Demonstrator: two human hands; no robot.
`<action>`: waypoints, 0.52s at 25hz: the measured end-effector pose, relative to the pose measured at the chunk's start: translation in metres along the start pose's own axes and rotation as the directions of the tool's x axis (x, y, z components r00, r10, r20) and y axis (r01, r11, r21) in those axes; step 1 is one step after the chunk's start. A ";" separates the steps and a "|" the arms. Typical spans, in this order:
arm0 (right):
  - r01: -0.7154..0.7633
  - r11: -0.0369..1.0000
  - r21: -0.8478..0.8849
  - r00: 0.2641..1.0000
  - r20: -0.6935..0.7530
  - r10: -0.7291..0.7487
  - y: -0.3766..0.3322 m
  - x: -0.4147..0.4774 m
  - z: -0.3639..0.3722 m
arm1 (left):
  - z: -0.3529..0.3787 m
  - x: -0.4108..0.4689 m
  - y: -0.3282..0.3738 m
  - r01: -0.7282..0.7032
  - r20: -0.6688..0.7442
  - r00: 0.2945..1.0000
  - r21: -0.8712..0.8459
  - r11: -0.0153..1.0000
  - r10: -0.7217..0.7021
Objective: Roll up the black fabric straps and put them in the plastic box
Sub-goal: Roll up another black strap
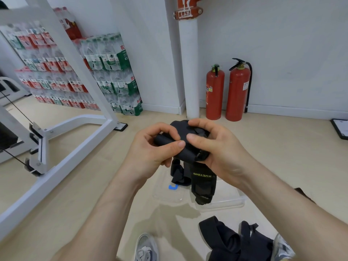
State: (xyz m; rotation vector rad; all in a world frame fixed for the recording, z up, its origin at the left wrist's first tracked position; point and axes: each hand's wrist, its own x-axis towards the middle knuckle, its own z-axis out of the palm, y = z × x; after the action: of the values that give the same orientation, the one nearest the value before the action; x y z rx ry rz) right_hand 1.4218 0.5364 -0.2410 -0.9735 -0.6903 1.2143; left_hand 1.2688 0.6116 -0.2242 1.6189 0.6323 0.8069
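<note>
Currently: black fabric strap (186,155), part-rolled, gripped by left hand (148,148) and right hand (220,147); tail dangling. Next, probably: finish rolling, lower into plastic box (230,196) beneath the hands.

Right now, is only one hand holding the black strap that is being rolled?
No: the left hand and the right hand both grip the black strap, whose loose end hangs down between them.

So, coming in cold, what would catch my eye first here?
Dead centre, a left hand and a right hand grip a partly rolled black strap, its tail dangling over a clear plastic box below them. Farther back, two red fire extinguishers stand side by side right of centre, and stacked water bottle packs fill the left.
</note>
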 end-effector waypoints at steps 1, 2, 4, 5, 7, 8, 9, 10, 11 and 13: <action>0.005 1.000 -0.021 1.000 0.015 -0.004 -0.001 -0.001 -0.002 | 0.000 0.001 0.000 0.009 0.010 1.000 -0.011 1.000 -0.008; 0.005 0.999 -0.047 0.999 0.037 -0.003 -0.003 -0.002 -0.004 | -0.001 0.001 -0.001 0.020 0.017 1.000 -0.011 1.000 -0.020; -0.005 0.994 -0.109 0.998 0.066 0.013 -0.004 -0.003 -0.006 | -0.002 0.002 -0.003 0.045 0.024 0.999 0.008 0.999 -0.045; -0.014 0.992 -0.128 0.997 0.068 0.023 -0.004 -0.003 -0.007 | -0.004 0.003 -0.004 0.064 0.031 0.997 0.018 0.998 -0.064; -0.031 0.994 -0.108 0.997 0.070 0.039 -0.001 -0.001 -0.007 | -0.010 0.002 -0.005 0.082 0.134 0.988 -0.011 0.997 -0.080; -0.041 0.996 -0.073 0.996 0.072 0.046 -0.001 -0.001 -0.006 | -0.015 0.002 -0.006 0.082 0.213 0.975 -0.041 0.996 -0.071; -0.051 0.998 -0.033 0.996 0.075 0.053 -0.001 -0.001 -0.006 | -0.019 0.001 -0.006 0.074 0.272 0.961 -0.061 0.995 -0.055; -0.059 0.998 -0.002 0.995 0.078 0.059 -0.002 -0.001 -0.005 | -0.021 0.001 -0.006 0.055 0.292 0.956 -0.068 0.996 -0.033; -0.063 0.998 0.016 0.995 0.080 0.062 -0.003 -0.001 -0.005 | -0.021 0.001 -0.005 0.030 0.272 0.962 -0.060 0.998 -0.012; -0.063 0.998 0.026 0.995 0.083 0.060 -0.004 -0.001 -0.006 | -0.018 0.001 -0.004 -0.003 0.193 0.981 -0.035 0.999 0.009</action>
State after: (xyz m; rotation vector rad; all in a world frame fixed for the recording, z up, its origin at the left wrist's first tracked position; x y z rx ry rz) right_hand 1.4279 0.5339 -0.2402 -0.9307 -0.7099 1.3209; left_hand 1.2557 0.6245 -0.2263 1.6444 0.4727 0.6515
